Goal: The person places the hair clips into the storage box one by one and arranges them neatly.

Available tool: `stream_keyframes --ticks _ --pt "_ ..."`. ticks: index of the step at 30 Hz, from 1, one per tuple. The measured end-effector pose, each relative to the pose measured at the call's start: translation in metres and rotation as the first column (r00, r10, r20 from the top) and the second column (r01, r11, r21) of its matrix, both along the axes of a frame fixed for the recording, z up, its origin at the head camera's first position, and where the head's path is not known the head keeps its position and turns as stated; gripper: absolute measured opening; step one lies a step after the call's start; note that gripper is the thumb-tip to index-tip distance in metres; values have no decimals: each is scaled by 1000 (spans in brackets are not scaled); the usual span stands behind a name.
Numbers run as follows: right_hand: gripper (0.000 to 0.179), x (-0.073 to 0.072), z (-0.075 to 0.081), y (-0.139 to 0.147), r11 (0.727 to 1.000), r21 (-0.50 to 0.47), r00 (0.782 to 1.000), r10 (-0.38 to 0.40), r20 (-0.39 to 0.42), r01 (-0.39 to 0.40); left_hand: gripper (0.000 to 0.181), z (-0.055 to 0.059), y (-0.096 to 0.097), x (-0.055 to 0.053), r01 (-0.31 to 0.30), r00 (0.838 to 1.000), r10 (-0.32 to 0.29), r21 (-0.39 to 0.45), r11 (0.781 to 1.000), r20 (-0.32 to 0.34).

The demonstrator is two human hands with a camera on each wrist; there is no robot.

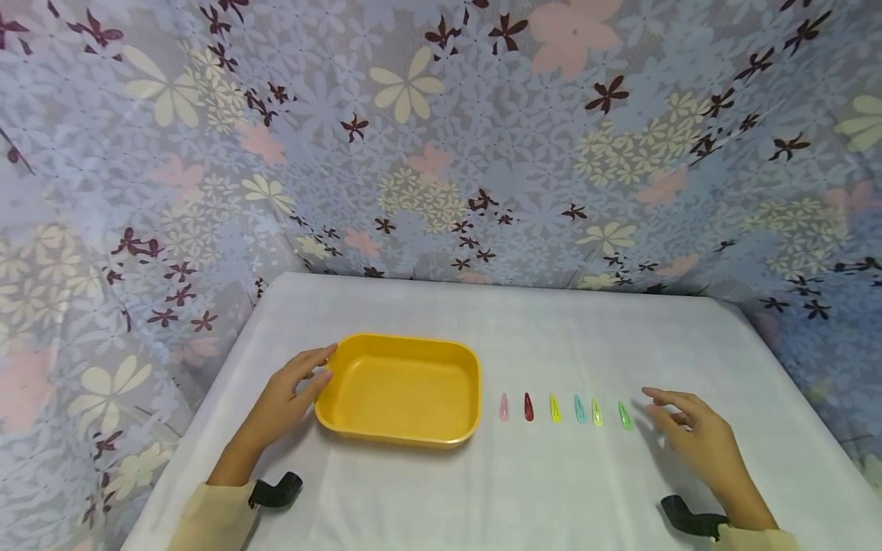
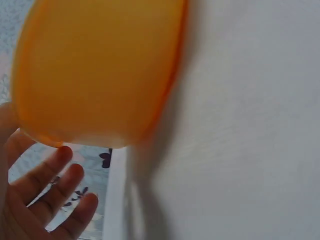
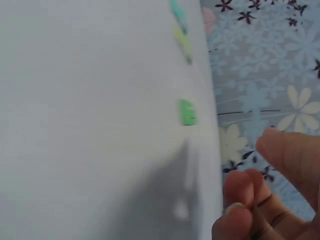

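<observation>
A yellow tray [image 1: 400, 441] sits on the white-covered table, left of the middle. My left hand [image 1: 281, 398] is at its left end, fingertips at the rim and fingers loosely spread; in the left wrist view several fingers [image 2: 75, 177] show below the tray's edge. To the right of the tray lies a row of snap hair clips: pink [image 1: 504, 408], red [image 1: 528, 407], yellow [image 1: 555, 409], blue [image 1: 579, 409], yellow-green [image 1: 597, 412] and green [image 1: 625, 415]. Just right of the green clip, my right hand [image 1: 699, 440] hovers with loosely bent fingers, holding nothing.
A white cloth [image 1: 551, 490] covers the table. Floral fabric [image 1: 441, 153] hangs behind the table and along both sides. Each wrist wears a black strap-like device, the left one [image 1: 277, 490] near the tray's front left.
</observation>
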State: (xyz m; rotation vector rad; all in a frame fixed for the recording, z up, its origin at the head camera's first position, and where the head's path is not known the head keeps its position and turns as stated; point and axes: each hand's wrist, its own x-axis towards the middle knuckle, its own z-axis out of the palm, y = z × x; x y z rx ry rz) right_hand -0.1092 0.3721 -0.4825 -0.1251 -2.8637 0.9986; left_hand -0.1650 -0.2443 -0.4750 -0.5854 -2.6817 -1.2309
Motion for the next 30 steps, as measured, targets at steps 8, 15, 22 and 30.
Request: stream_keyframes --ticks 8,15,22,30 --pt "37 3 -21 -12 1000 -7 999 -13 -44 13 41 -19 6 -1 -16 999 21 126 992 -39" --pt "29 0 -27 -22 998 70 991 17 -132 -7 42 -28 9 -1 17 998 -37 336 942 52" --pt "24 1 -29 -32 992 125 977 47 -208 -21 49 -33 8 -3 30 952 -208 608 793 224" --pt "24 1 -31 -38 989 149 973 24 -231 11 51 -33 6 -2 3 934 -236 655 755 268"
